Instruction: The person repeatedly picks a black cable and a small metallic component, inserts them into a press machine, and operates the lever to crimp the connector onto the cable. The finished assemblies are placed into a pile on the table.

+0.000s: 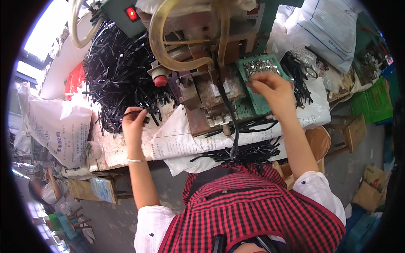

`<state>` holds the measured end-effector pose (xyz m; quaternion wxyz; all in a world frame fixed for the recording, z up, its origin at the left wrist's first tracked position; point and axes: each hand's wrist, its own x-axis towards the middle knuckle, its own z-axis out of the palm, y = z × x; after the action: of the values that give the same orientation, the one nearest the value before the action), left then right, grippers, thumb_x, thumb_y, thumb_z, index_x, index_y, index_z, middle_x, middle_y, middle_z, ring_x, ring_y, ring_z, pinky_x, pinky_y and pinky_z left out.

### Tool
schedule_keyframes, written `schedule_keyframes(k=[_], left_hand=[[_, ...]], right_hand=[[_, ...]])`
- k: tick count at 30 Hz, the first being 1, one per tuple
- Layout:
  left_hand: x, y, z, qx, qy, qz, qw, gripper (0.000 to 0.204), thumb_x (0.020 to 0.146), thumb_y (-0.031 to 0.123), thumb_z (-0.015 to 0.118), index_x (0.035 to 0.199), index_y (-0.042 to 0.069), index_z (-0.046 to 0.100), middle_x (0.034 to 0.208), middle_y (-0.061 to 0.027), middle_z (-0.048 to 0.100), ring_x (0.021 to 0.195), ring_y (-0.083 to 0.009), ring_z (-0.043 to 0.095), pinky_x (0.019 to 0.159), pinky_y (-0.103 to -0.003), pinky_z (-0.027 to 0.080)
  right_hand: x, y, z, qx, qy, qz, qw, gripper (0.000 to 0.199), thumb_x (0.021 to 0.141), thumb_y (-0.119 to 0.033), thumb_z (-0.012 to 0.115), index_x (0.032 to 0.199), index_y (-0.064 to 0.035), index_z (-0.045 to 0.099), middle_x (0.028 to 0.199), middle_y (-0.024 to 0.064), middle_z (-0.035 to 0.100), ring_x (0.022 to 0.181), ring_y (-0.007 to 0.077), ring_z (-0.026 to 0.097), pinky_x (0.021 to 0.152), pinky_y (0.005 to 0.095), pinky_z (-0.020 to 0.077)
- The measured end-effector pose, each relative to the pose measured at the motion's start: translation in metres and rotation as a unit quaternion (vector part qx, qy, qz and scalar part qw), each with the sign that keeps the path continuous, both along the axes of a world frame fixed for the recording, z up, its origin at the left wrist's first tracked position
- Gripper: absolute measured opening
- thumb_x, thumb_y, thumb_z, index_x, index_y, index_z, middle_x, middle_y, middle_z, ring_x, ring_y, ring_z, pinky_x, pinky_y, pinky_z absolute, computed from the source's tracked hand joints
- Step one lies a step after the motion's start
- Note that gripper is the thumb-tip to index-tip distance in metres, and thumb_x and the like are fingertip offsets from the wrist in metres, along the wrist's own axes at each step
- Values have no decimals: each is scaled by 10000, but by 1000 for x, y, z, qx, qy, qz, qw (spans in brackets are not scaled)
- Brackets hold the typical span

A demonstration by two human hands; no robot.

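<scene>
The left hand (134, 120), left of centre in the frame, pinches a thin black plastic strip (126, 114) at the edge of the big heap of black strips (116, 71) on the paper-covered worktop (177, 141). The right hand (274, 88), right of centre, reaches with fingers drawn together into the green plastic tray of small silvery metal pieces (261, 67), just beside the rusty metal press machine (206, 84); whether it holds a piece cannot be told.

I see a grey concrete floor (371, 147) under the paper-covered workbench (126, 147). Bright window (42, 29) left of the bench. Wooden stool (352, 130) and green crate (373, 101) to its right, white sacks (59, 126) left.
</scene>
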<state>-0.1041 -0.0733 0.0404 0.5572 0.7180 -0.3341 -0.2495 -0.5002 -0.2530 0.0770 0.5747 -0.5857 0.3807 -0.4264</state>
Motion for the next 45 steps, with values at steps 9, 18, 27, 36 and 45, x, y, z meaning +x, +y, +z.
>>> schedule_keyframes(k=[9, 18, 27, 36, 45], left_hand=[[-103, 1, 46, -249, 20, -6, 968, 252, 1084, 202, 589, 1037, -34, 663, 892, -87, 689, 771, -122, 661, 667, -240, 500], [-144, -65, 132, -427, -142, -69, 890, 140, 993, 27, 709, 1079, -63, 645, 1023, -169, 743, 877, -204, 751, 791, -268, 596], [-150, -59, 134, -386, -118, -55, 913, 109, 1000, 20, 692, 1064, -51, 640, 1004, -177, 743, 882, -190, 738, 747, -261, 585], [-145, -37, 92, -399, -116, -10, 910, 56, 1012, 3, 636, 1044, -43, 635, 975, -172, 716, 914, -212, 688, 822, -283, 540], [-142, -66, 128, -424, -220, -54, 877, 91, 915, -79, 732, 1001, -76, 703, 982, -161, 737, 877, -184, 684, 790, -270, 545]], right_hand=[[-1, -20, -40, 150, -186, 58, 969, 214, 925, -15, 728, 1129, 51, 741, 1012, 106, 765, 905, 145, 686, 841, 280, 546], [72, 34, 28, -201, -61, -78, 975, 458, 837, -61, 816, 1260, 3, 652, 991, 108, 759, 926, 152, 710, 884, 300, 539], [70, 28, 25, -221, -30, -51, 973, 338, 876, -32, 738, 1192, 5, 625, 1020, 83, 716, 982, 159, 693, 896, 305, 529], [82, 42, 21, -121, -109, -26, 986, 290, 955, -14, 669, 1236, 4, 601, 1087, 98, 729, 1020, 155, 700, 911, 291, 528], [80, 46, 25, -78, -165, -11, 983, 510, 951, 11, 673, 1420, 39, 476, 1277, 164, 703, 1143, 182, 685, 1025, 309, 504]])
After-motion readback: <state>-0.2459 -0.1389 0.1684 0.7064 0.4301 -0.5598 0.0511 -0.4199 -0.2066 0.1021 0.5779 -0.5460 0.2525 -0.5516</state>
